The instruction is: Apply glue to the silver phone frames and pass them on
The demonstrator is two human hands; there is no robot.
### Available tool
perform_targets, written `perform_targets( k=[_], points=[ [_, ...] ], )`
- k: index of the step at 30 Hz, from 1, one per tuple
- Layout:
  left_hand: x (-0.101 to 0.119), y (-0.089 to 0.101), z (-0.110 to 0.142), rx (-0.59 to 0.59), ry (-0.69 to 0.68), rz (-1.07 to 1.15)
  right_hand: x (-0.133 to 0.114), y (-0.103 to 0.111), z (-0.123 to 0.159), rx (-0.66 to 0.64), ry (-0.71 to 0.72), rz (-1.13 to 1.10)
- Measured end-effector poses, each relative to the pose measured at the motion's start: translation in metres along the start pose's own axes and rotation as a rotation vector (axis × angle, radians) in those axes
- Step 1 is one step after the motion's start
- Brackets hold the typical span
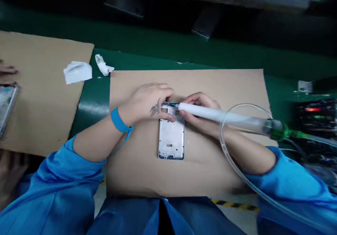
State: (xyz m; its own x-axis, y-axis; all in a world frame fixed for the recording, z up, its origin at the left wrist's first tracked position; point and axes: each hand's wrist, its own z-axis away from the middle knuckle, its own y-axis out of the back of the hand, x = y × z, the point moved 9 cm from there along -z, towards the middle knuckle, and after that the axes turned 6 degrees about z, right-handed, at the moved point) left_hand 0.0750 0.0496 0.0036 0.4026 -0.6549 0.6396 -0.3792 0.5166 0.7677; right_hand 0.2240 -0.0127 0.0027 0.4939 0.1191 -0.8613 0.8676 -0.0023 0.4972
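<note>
A phone frame (171, 136), silvery with small cut-outs, lies on a cardboard sheet (137, 171) in front of me. My left hand (154, 103) grips its upper left edge, thumb across the face and fingers at the top. In my right hand (201, 110) is a white dispensing syringe (226, 117), held slanting with its tip at the upper right of the frame. A clear hose (223, 147) loops around the syringe, and a green fitting (279, 131) caps its far end. A blue wrist strap (118, 121) circles my left wrist.
Crumpled white tissue (103, 65) and a white wipe (77, 72) lie to the left. Another person's hand (6, 70) is beside a phone part (6, 101) on a second cardboard sheet (52, 115). Dark equipment with a red display (313, 109) stands right; a shelf overhangs the back.
</note>
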Motion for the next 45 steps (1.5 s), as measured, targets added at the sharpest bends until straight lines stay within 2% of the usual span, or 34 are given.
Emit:
perform_targets(
  k=[21,45],
  points=[
    [-0.0008,0.0014,0.0007,0.051,-0.029,-0.036,0.0089,0.0025,-0.0007,-0.011,-0.052,0.017],
    [-0.0029,0.0002,-0.0009,0.022,0.018,-0.036,0.0055,0.0049,-0.0002,-0.025,-0.094,0.048]
  ],
)
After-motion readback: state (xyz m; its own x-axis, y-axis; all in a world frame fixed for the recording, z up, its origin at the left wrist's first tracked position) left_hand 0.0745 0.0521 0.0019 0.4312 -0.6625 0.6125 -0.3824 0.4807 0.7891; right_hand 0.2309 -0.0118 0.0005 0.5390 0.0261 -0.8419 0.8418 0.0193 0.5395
